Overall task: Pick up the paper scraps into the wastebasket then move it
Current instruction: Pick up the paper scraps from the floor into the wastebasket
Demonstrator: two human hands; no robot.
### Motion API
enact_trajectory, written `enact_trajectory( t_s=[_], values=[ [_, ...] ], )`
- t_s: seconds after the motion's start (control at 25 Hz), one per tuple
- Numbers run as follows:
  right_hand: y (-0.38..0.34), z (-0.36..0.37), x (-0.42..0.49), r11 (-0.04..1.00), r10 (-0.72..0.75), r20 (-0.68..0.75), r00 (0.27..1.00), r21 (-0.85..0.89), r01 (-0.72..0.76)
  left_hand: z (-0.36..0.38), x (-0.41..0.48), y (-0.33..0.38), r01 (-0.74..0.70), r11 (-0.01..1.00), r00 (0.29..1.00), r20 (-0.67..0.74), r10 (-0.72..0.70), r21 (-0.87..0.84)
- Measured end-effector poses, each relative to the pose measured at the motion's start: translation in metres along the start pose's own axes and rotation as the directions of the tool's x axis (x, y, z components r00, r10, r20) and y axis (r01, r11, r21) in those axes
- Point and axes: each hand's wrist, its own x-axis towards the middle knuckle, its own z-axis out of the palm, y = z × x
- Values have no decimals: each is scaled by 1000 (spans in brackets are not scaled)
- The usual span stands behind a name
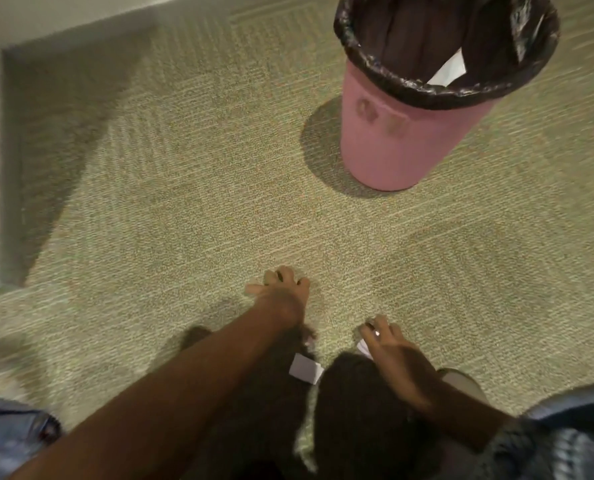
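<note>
Pink wastebasket (406, 140) — black-lined, upright, white paper scrap (449, 71) inside.

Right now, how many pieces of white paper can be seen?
3: one on the carpet beneath the left forearm, one under the right hand, one inside the wastebasket. Arms may hide more.

Under me the carpet (191, 202) runs green-beige, woven in blocks of fine stripes that change direction from patch to patch. At the upper left I see a pale wall (28, 19) meeting it along a grey baseboard (11, 161), with a broad shadow on the floor beside it. The whole view is motion-blurred.
</note>
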Motion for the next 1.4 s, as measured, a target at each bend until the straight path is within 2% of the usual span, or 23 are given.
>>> enact_trajectory(
  t_s=[0.12, 0.28, 0.4, 0.52, 0.68, 0.8, 0.92, 1.0, 1.08, 1.2, 1.32, 1.4],
  values=[
    [5, -2, 5, 997, -62, -2, 998, 49, 62, 25, -5, -13, 35, 999, 996, -86, -32, 25],
    [0, -11, 25, 982, -129, 15, 992, 140, 125, 40, -2, -27, -82, 992, 945, -309, 107, 93],
    [-5, -16, 33, 963, -161, 45, 986, 227, 147, 46, 3, -38, -140, 985, 929, -331, 165, 99],
    [-12, -19, 33, 914, -298, -3, 955, 287, 286, 48, 6, -43, -156, 983, 917, -355, 180, 95],
    [-42, -15, 28, 865, -480, -119, 869, 102, 492, 44, 9, -44, -192, 981, 902, -392, 180, 8],
    [-61, -6, 33, 826, -563, -129, 816, -56, 561, 38, 8, -43, -175, 982, 920, -366, 138, -69],
    [-69, 6, 36, 791, -602, -106, 792, -218, 572, 28, 11, -40, -127, 940, 948, -318, 22, -316],
    [-68, 13, 36, 802, -587, -89, 804, -201, 563, 19, 13, -37, -137, 864, 950, -312, -24, -484],
    [-65, 8, 38, 833, -550, -48, 834, -109, 543, 8, 13, -34, -178, 793, 937, -347, -44, -583],
    [-43, -9, 42, 881, -439, 11, 899, 204, 427, -25, 16, -28, -267, 701, 892, -444, -80, -662],
    [-11, -49, 46, 799, -250, -88, 964, 544, 257, -90, 9, -25, -387, 580, 808, -567, -162, -717],
    [11, -93, 47, 712, -142, -186, 972, 663, 231, -142, -7, -22, -520, 474, 714, -666, -217, -711]
  ],
)
